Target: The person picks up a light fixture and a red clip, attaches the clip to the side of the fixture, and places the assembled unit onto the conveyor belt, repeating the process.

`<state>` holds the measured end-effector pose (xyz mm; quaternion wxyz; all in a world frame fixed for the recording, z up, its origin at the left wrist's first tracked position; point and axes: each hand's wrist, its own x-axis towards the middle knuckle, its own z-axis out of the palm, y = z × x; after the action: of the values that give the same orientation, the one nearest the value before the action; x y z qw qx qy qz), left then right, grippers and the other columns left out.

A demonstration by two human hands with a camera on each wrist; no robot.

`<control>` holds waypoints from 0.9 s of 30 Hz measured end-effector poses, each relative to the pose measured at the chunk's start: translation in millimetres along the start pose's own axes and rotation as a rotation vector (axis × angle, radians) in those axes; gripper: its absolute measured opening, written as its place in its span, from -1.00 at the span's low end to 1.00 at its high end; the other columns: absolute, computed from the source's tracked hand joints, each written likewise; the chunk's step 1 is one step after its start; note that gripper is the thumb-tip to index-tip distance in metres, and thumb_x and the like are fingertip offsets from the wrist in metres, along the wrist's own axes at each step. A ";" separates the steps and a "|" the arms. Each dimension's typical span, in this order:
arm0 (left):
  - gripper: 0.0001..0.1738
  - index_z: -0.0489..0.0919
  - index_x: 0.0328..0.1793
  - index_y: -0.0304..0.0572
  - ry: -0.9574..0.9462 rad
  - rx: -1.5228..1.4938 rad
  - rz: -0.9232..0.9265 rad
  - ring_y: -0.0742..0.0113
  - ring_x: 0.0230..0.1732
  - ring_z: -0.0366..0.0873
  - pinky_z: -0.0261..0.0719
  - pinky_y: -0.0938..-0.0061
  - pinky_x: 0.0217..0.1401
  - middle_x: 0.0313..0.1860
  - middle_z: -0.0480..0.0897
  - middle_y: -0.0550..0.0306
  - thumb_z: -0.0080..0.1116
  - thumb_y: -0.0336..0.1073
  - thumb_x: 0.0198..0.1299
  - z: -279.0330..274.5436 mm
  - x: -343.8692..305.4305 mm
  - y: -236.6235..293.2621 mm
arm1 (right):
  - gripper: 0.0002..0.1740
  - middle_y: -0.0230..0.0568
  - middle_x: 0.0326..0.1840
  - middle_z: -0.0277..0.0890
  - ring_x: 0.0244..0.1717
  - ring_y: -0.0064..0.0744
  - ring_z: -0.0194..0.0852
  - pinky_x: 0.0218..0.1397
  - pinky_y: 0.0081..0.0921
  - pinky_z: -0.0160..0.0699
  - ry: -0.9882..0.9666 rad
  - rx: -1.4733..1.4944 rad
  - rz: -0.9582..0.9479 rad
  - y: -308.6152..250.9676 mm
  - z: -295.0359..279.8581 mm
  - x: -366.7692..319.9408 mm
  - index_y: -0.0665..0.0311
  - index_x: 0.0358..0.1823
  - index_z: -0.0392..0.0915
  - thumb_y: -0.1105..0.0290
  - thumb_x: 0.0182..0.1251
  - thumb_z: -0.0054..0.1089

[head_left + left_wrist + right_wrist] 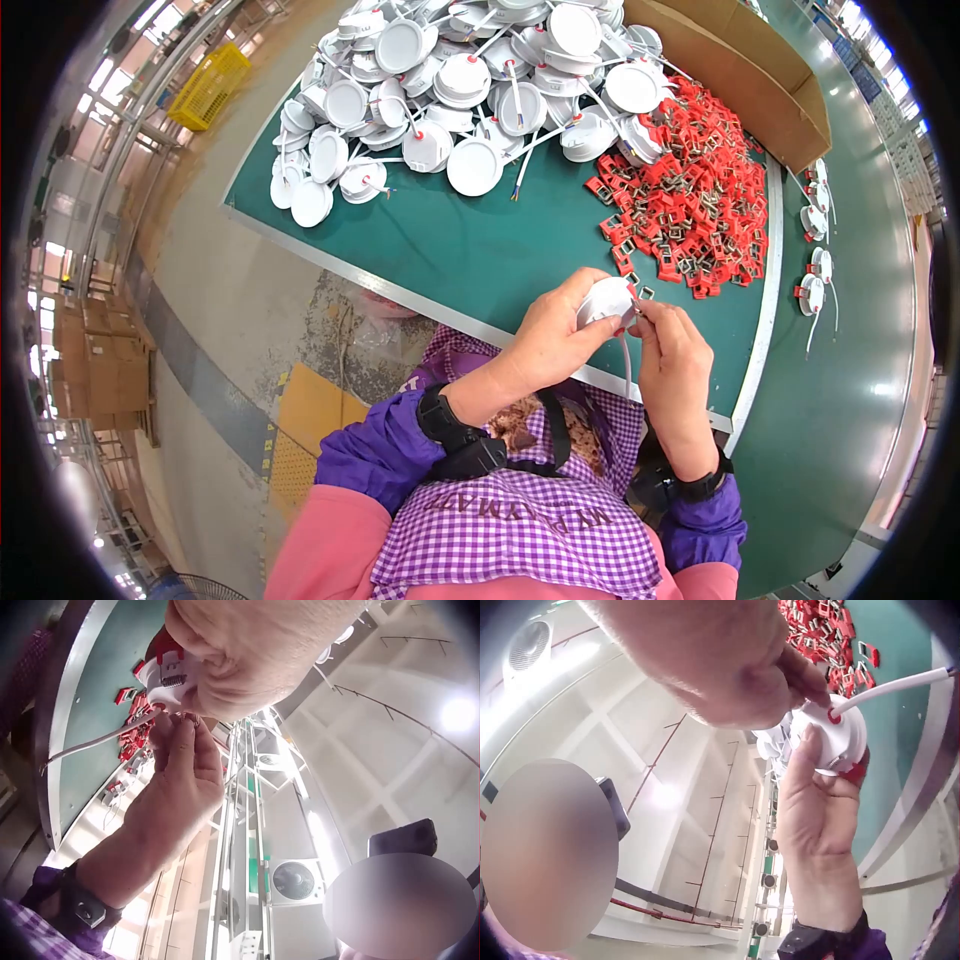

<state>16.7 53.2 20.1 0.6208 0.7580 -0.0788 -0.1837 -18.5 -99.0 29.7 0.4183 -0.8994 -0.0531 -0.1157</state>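
The left hand (555, 335) grips a round white disc-shaped fixture (603, 303) by its rim, thumb across its face. At the fixture's right edge, the right hand (673, 350) pinches with thumb and fingertips; whatever is between them is too small to tell. A white cable (892, 688) leaves the fixture through a red ring (835, 715), and hangs down in the head view. A spring (174, 680) and red parts (166, 651) show on the fixture in the left wrist view. Loose red clips (705, 190) lie just beyond the hands.
Many white fixtures with cables (400, 100) are heaped on the green table (400, 235), behind and left. A cardboard box (740, 70) stands at the back right. More fixtures (811, 294) lie on the green surface to the right, past the metal edge (765, 310).
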 end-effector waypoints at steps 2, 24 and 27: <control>-0.65 0.41 0.08 -0.25 -0.005 -0.014 -0.006 0.52 -0.16 0.50 0.51 0.56 -0.13 -0.17 0.56 0.18 0.17 -0.43 0.16 -0.6 -1.5 -1.6 | -0.79 -0.11 -0.39 0.51 -0.41 -0.17 0.57 -0.39 -0.38 0.55 -0.007 -0.009 -0.014 -0.3 0.5 -0.8 0.37 -0.20 0.47 0.69 0.11 0.05; -0.63 0.43 0.11 -0.23 -0.207 0.026 0.098 0.44 -0.18 0.50 0.50 0.47 -0.11 -0.17 0.55 0.12 0.17 -0.41 0.15 -0.2 0.2 17.1 | -0.53 -0.03 -0.01 0.48 -0.29 -0.44 0.58 -0.28 -0.61 0.64 -0.155 0.849 0.483 16.9 -24.3 -0.6 0.51 0.15 0.29 0.72 0.16 0.08; -0.62 0.43 0.11 -0.23 -0.241 -0.102 -0.006 0.44 -0.19 0.50 0.50 0.48 -0.11 -0.19 0.55 0.13 0.17 -0.42 0.15 5.6 -0.5 18.4 | -0.56 -0.02 -0.03 0.49 -0.35 -0.45 0.57 -0.35 -0.61 0.62 -0.187 0.800 0.513 26.0 -29.2 -2.7 0.53 0.13 0.31 0.72 0.17 0.06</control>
<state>16.1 44.3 37.1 0.6441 0.6981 -0.1410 -0.2793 -20.9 -138.1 28.0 0.7399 -0.6585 0.0926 0.1020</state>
